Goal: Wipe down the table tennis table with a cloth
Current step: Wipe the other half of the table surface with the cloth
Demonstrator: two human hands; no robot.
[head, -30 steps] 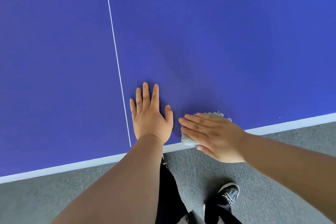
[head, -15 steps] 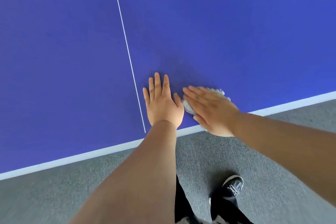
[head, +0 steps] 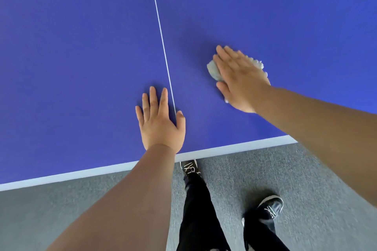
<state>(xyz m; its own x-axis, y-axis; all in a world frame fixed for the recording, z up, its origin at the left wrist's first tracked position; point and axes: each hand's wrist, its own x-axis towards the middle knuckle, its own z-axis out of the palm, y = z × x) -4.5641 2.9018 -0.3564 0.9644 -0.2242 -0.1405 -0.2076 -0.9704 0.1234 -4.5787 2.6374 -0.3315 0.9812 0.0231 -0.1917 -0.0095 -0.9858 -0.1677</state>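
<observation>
The person is leaning over the flat blue table tennis table point(head: 81, 47), standing at its near edge. The right hand point(head: 241, 79) is lying flat on the small pale grey fluffy cloth point(head: 213, 72), fingers straight and close together. It is pressing the cloth against the blue surface rather than curling round it. The cloth is sitting on the table to the right of the thin white centre line point(head: 161, 32), some way in from the white edge band point(head: 224, 149). Only its left lobe and a fringe along the far side of the hand are showing.

The left hand point(head: 161, 124) is resting palm down on the bare table, fingers straight and slightly spread, gripping nothing. It is straddling the centre line near the edge, thumb on the right of it, well apart from the cloth, and seems to be propping the body.

The cloth is looking soft, light and limp. It is probably bunched or folded, though most of it is hidden under the palm, so I cannot tell how. Being so slack, it is likely to roll or slip out from under a flat hand on this smooth top. Even downward pressure through palm and fingers over its middle is suiting it best. For lifting, a pinch at the exposed left lobe would do.

Below the edge, black trousers point(head: 195, 210) and dark laced shoes point(head: 270, 207) are standing on grey carpet point(head: 316, 179).
</observation>
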